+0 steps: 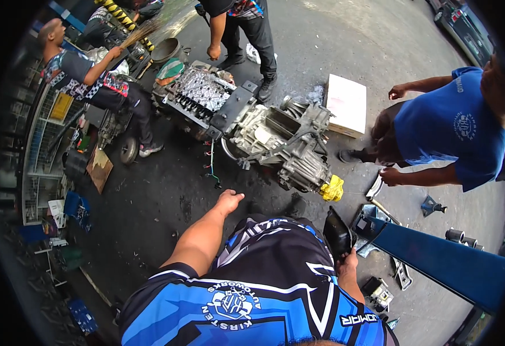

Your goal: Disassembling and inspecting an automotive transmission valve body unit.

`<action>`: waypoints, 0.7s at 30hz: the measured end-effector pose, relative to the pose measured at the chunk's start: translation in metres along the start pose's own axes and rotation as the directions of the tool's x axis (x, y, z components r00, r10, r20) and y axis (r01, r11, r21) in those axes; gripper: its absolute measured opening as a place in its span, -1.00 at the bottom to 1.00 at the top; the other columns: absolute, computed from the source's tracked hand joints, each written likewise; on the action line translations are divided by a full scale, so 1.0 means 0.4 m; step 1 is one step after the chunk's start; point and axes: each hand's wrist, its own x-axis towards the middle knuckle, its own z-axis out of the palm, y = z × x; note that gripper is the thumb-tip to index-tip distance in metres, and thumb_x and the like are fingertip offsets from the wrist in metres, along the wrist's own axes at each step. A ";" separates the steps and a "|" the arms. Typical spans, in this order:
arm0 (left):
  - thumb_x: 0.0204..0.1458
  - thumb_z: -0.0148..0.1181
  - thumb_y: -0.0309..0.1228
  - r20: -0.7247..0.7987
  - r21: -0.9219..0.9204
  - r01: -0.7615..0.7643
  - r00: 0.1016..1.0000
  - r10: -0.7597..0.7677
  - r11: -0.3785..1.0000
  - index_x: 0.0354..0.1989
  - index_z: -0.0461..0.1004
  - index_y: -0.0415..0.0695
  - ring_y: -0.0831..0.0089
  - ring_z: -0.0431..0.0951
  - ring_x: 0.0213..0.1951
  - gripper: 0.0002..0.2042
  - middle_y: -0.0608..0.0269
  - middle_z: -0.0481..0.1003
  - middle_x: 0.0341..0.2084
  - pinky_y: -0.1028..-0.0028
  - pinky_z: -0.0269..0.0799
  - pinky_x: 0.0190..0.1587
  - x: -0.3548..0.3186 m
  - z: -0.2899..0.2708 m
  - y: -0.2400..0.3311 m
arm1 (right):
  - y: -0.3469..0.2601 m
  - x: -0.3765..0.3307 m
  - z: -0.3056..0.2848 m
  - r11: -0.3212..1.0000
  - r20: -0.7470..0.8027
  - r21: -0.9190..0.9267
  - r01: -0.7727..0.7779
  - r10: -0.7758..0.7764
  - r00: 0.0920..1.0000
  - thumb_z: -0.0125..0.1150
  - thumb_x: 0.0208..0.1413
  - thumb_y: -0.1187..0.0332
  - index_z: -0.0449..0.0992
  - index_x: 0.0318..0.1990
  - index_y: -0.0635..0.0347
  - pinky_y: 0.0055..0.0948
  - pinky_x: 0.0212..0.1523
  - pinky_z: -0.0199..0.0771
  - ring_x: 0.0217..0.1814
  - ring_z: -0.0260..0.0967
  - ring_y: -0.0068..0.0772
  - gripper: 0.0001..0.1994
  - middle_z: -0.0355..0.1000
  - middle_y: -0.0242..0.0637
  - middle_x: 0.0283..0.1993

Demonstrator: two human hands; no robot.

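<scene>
I've my right hand (348,263) holding the black pan's (337,233) lower edge; light, stiff, maybe slick, so rim's best. Left hand (228,202): can't tell.

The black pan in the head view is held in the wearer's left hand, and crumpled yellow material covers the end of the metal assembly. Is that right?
Not quite: the head view shows the black pan in the right hand, not the left. Crumpled yellow material does cover the end of the metal assembly.
</scene>
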 end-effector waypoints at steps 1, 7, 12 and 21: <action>-0.09 0.20 -0.15 -0.016 -0.007 0.018 1.000 -0.018 1.000 0.06 0.29 -0.29 0.12 0.32 0.09 -0.41 -0.11 0.34 0.01 0.36 0.22 0.11 -0.011 0.000 -0.005 | -0.002 -0.004 0.004 1.000 0.012 -0.021 -0.006 0.006 1.000 0.00 0.08 -0.09 0.35 -0.23 0.08 -0.38 -0.48 0.11 -0.50 0.15 -0.50 -0.60 0.26 -0.46 -0.39; -0.09 0.19 -0.14 -0.063 -0.071 0.119 0.990 -0.124 0.990 0.06 0.28 -0.29 0.13 0.30 0.11 -0.41 -0.11 0.31 0.04 0.36 0.19 0.13 -0.086 -0.024 0.046 | -0.009 -0.009 0.020 0.999 0.033 -0.026 0.026 -0.026 0.999 0.00 0.10 -0.06 0.34 -0.29 0.06 -0.46 -0.59 0.11 -0.55 0.14 -0.51 -0.64 0.20 -0.47 -0.47; -0.09 0.18 -0.14 -0.068 -0.039 0.111 0.991 -0.113 0.993 0.07 0.28 -0.29 0.13 0.30 0.11 -0.41 -0.11 0.31 0.04 0.36 0.19 0.13 -0.119 -0.054 0.068 | -0.018 -0.023 0.030 0.998 0.043 -0.057 0.013 -0.010 0.999 0.04 0.08 -0.06 0.32 -0.34 0.04 -0.45 -0.60 0.10 -0.57 0.13 -0.51 -0.65 0.19 -0.48 -0.50; -0.08 0.18 -0.15 -0.073 -0.094 0.140 0.986 -0.147 0.986 0.07 0.28 -0.29 0.14 0.30 0.11 -0.42 -0.11 0.32 0.04 0.37 0.19 0.13 -0.138 -0.068 0.093 | -0.023 -0.001 0.024 0.997 0.010 -0.076 0.029 -0.028 1.000 0.06 0.04 -0.10 0.33 -0.37 -0.01 -0.38 -0.52 0.12 -0.57 0.12 -0.55 -0.65 0.19 -0.53 -0.52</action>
